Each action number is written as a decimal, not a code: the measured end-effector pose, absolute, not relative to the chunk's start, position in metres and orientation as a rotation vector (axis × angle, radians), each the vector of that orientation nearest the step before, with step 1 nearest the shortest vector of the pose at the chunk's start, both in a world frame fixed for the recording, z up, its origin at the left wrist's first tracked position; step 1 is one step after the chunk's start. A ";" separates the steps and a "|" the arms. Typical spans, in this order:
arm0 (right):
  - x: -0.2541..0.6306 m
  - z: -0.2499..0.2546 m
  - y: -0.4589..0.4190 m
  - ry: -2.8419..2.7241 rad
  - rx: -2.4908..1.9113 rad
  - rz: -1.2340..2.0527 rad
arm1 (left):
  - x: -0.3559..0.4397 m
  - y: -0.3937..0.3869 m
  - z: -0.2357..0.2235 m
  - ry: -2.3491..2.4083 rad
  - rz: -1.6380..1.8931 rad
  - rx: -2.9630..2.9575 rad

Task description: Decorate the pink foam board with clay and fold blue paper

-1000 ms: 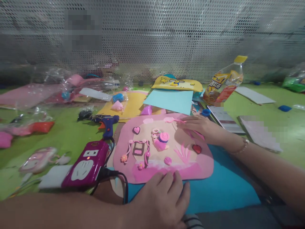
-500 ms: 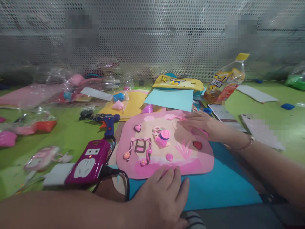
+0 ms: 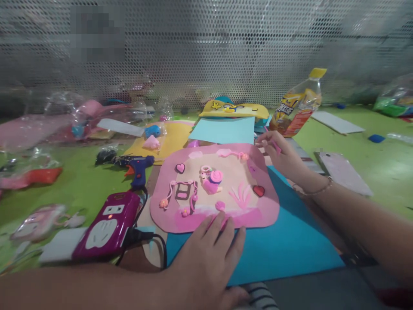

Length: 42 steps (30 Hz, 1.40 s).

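A rounded pink foam panel with a beige middle lies before me. A snail figure with a pink spiral shell sits at its centre. Around it are a pink heart, a red heart, a pink shell and pink strands with small flowers. My left hand rests flat, fingers spread, over the panel's near edge. Off the panel's upper right corner, my right hand has curled fingers around a thin pink stick; its exact kind is unclear. Blue sheet lies under the panel.
At left are a purple power strip with cables, a blue glue gun and a clear-pink case. Behind stand a yellow decorated piece, a light-blue sheet and a bottle. A phone lies right.
My right hand has lifted from the panel's upper right and moved to beyond its corner, uncovering a strand with a flower. My left hand has spread farther onto the near edge. The view shifted slightly.
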State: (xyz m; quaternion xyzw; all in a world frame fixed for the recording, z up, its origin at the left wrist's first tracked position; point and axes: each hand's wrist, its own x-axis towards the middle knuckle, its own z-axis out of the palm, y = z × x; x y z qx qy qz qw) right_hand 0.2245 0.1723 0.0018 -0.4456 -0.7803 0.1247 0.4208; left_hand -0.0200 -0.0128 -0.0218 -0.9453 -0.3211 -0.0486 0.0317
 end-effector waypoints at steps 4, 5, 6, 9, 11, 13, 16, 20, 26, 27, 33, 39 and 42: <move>0.225 0.004 0.171 -1.985 -1.231 0.397 | -0.020 -0.012 -0.023 -0.976 -0.175 -2.913; 0.225 0.005 0.170 -1.983 -1.242 0.455 | -0.020 -0.012 -0.023 -0.977 -0.174 -2.913; 0.225 0.006 0.169 -1.971 -1.244 0.534 | -0.020 -0.012 -0.022 -0.975 -0.176 -2.911; 0.228 0.007 0.170 -1.887 -1.210 0.803 | -0.020 -0.012 -0.020 -0.956 -0.168 -2.911; 0.230 0.006 0.172 -1.840 -1.185 0.895 | -0.020 -0.011 -0.019 -0.945 -0.161 -2.909; 0.231 0.004 0.175 -1.829 -1.166 0.896 | -0.020 -0.010 -0.018 -0.938 -0.153 -2.904; 0.231 0.002 0.178 -1.828 -1.151 0.878 | -0.021 -0.010 -0.019 -0.933 -0.141 -2.903; 0.228 0.007 0.172 -1.906 -1.161 0.866 | -0.020 -0.010 -0.018 -0.938 -0.126 -2.901; 0.225 0.014 0.161 -2.041 -1.252 0.821 | -0.020 -0.011 -0.012 -0.974 -0.057 -2.927; 0.225 0.014 0.161 -2.024 -1.246 0.833 | -0.020 -0.011 -0.012 -0.979 -0.052 -2.933; 0.222 0.011 0.159 -1.819 -1.228 0.994 | -0.021 -0.010 -0.010 -0.948 -0.089 -2.925; 0.221 0.011 0.160 -1.724 -1.194 0.879 | -0.014 -0.012 -0.005 -1.057 -0.014 -2.920; 0.223 0.007 0.164 -1.766 -1.169 0.752 | -0.012 -0.012 -0.003 -1.102 0.037 -2.936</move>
